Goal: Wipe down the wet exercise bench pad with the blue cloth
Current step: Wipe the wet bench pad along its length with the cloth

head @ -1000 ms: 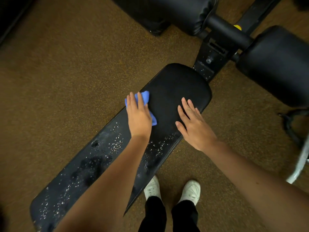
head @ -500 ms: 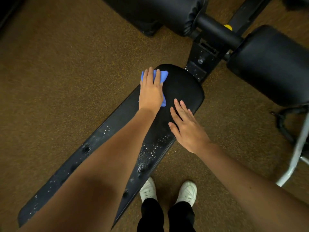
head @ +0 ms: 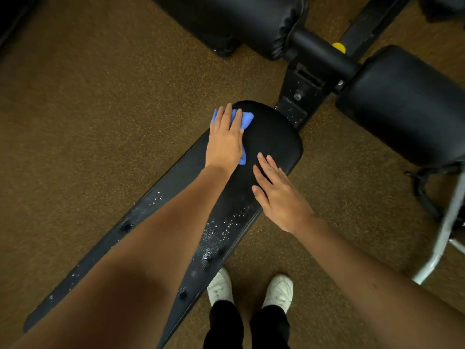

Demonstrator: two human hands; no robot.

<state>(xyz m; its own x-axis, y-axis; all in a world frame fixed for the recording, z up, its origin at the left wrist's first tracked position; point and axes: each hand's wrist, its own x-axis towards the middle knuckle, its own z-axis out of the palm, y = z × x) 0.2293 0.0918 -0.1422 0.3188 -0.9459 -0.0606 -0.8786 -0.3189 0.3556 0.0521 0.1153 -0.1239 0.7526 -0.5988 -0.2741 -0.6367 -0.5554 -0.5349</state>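
Note:
A long black bench pad runs diagonally from lower left to upper centre. Its rounded far end looks dry and matte; water droplets glisten on the near part beside my left forearm. My left hand lies flat on the blue cloth, pressing it onto the pad's far left edge. The cloth sticks out past my fingertips and under my palm. My right hand rests flat on the pad's right edge, fingers spread, holding nothing.
Brown speckled rubber floor surrounds the bench. Two black padded rollers on a black frame with a yellow knob stand beyond the pad. A white metal tube is at the right. My white shoes stand beside the pad.
My left hand has slid the cloth from the middle of the pad up to its far end. My right hand has stayed on the right edge.

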